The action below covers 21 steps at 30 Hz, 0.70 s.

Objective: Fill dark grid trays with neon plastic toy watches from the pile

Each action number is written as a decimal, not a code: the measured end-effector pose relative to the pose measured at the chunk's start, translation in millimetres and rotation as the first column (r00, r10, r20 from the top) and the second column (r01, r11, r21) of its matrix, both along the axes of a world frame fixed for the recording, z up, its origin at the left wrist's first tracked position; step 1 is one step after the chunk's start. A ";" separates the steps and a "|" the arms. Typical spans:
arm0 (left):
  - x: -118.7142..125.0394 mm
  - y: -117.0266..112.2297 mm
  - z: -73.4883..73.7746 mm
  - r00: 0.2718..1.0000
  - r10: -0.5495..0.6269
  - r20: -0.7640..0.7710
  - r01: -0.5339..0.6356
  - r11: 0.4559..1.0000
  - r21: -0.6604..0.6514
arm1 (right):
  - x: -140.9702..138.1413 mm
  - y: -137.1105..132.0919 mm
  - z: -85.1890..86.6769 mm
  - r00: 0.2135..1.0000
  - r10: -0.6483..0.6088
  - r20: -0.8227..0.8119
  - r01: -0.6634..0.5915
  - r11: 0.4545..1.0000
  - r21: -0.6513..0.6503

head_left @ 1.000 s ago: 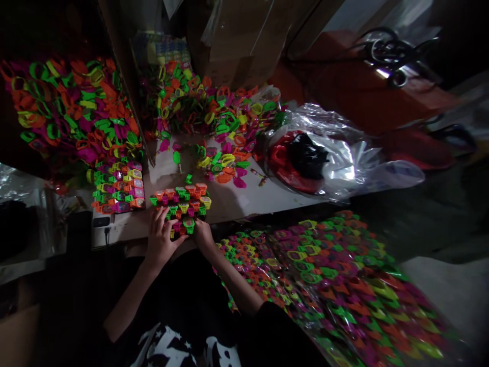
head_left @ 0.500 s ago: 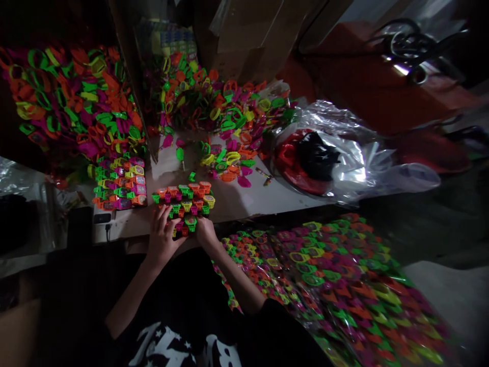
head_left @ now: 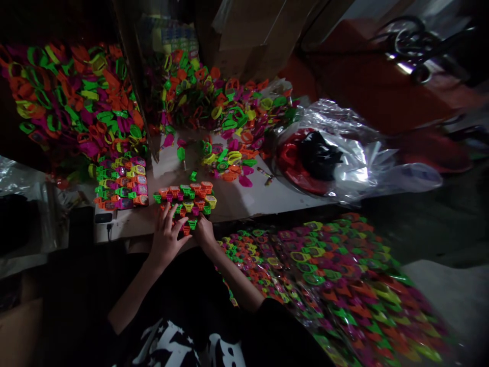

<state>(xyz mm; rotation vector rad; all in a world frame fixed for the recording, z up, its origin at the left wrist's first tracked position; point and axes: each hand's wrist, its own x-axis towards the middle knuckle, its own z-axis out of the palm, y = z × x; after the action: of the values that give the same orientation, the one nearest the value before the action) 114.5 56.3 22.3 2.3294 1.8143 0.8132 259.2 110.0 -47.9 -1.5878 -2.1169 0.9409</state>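
Note:
A block of small neon toy watches (head_left: 187, 199) in orange, green, yellow and pink lies in rows on the pale table (head_left: 237, 196) near its front edge. My left hand (head_left: 167, 235) rests at the block's near left corner, fingers spread over the watches. My right hand (head_left: 204, 232) sits at the near right corner, fingers curled against the lowest row; what they grip is hidden.
A second arranged block of watches (head_left: 119, 184) lies to the left. Loose neon straps (head_left: 225, 122) are heaped at the back and in a box (head_left: 72, 102) at left. A clear plastic bag (head_left: 336, 153) lies right. Bagged sheets of watches (head_left: 328, 275) spread at lower right.
Both hands stay at the near edge of the watch block. The left hand's fingers have spread a little further over the watches. The view has shifted slightly.

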 end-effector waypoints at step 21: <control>-8.9 2.0 -3.6 0.996 -0.080 -0.029 0.081 0.996 0.044 | 74.3 83.5 -23.4 0.965 -0.169 -0.200 0.209 0.957 0.199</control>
<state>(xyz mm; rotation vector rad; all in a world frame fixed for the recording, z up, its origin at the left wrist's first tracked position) 105.6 58.4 18.7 2.4352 1.7176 0.8233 333.5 193.5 -71.3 -1.5018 -1.8362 0.7308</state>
